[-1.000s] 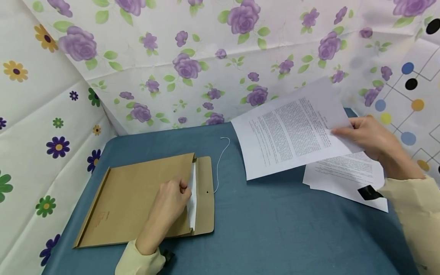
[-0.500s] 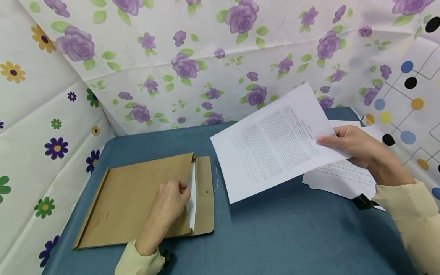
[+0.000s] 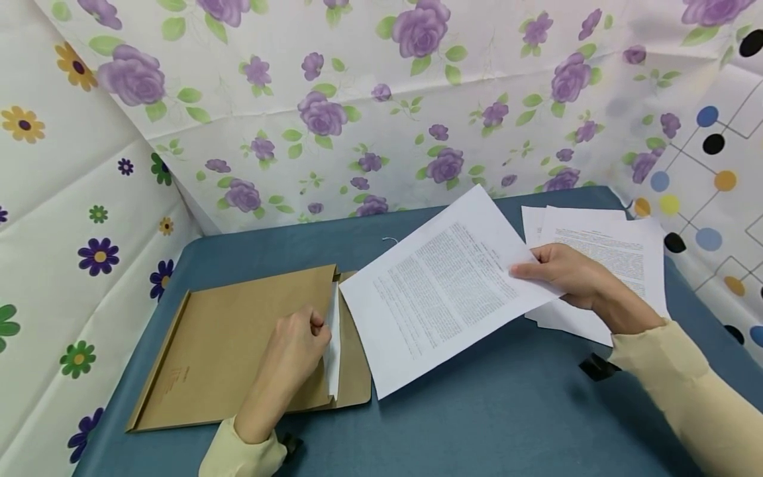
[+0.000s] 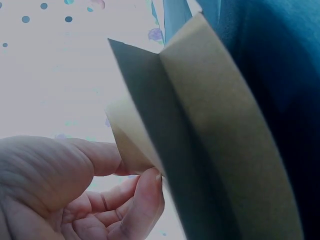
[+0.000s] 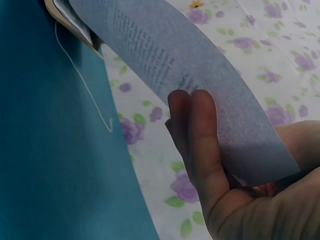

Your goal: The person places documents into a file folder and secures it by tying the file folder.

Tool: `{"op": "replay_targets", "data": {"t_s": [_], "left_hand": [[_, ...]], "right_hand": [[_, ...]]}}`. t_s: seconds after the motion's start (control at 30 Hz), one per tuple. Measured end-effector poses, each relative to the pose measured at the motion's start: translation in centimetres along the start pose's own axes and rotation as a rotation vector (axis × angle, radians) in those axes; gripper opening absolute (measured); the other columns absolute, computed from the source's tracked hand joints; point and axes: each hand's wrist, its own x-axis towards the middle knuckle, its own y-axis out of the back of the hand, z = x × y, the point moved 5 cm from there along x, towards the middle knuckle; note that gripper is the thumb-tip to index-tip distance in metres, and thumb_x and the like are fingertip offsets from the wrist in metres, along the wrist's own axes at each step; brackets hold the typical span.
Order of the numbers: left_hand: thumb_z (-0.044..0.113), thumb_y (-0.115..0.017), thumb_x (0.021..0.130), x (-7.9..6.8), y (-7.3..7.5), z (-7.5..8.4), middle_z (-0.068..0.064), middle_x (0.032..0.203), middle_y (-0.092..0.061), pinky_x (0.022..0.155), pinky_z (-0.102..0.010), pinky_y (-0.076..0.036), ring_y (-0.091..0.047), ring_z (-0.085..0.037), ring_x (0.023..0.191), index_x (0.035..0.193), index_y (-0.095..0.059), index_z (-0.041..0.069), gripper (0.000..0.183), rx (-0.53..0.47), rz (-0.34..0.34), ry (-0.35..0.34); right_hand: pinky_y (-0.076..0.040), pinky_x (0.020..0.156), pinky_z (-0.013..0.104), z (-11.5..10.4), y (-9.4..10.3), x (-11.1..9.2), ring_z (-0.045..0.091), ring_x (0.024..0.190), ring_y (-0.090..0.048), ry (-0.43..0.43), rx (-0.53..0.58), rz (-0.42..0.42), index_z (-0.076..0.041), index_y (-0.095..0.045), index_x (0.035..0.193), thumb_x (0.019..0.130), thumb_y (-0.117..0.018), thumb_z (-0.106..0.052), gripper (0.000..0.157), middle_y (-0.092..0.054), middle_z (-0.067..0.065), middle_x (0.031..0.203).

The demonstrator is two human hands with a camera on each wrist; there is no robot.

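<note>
A brown paper envelope [image 3: 238,351] lies on the table at left, its flap at the right end folded out and white paper [image 3: 334,338] showing in its mouth. My left hand [image 3: 293,351] pinches the upper edge of that mouth, as the left wrist view shows with thumb and finger on the brown paper [image 4: 135,140]. My right hand [image 3: 566,275] grips a printed sheet [image 3: 441,291] by its right corner, thumb on top and fingers beneath. The sheet is tilted in the air, its left corner over the envelope flap [image 3: 354,371].
Several printed sheets [image 3: 602,245] lie overlapping on the blue table [image 3: 477,411] at right, partly behind the right arm. A thin white string [image 5: 82,82] trails from the envelope flap. Flower-patterned cloth [image 3: 381,132] rises behind the table.
My right hand has carried the printed sheet left and down, from above the pile to the envelope flap. More of the pile is uncovered. My left hand and the envelope have stayed put.
</note>
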Motion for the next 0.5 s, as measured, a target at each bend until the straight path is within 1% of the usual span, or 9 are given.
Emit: {"op": "replay_targets", "data": {"t_s": [0.23, 0.5], "left_hand": [[0.0, -0.063, 0.089, -0.1, 0.0, 0.0, -0.006, 0.077, -0.06, 0.054, -0.031, -0.042, -0.052, -0.018, 0.061, 0.086, -0.061, 0.004, 0.006, -0.008, -0.009, 0.013], [0.001, -0.063, 0.09, -0.1, 0.0, 0.0, -0.006, 0.076, -0.059, 0.053, -0.031, -0.041, -0.051, -0.018, 0.061, 0.086, -0.061, 0.004, 0.006, -0.005, -0.013, 0.018]], "right_hand": [[-0.06, 0.073, 0.034, 0.5, -2.1, 0.9, 0.023, 0.088, -0.076, 0.015, 0.051, -0.052, 0.015, -0.057, 0.132, 0.103, -0.063, -0.014, 0.042, -0.076, 0.011, 0.106], [-0.06, 0.073, 0.034, 1.2, -3.6, 1.4, 0.024, 0.089, -0.076, 0.022, 0.094, -0.059, 0.015, -0.058, 0.13, 0.102, -0.064, -0.012, 0.039, -0.075, 0.012, 0.108]]}}
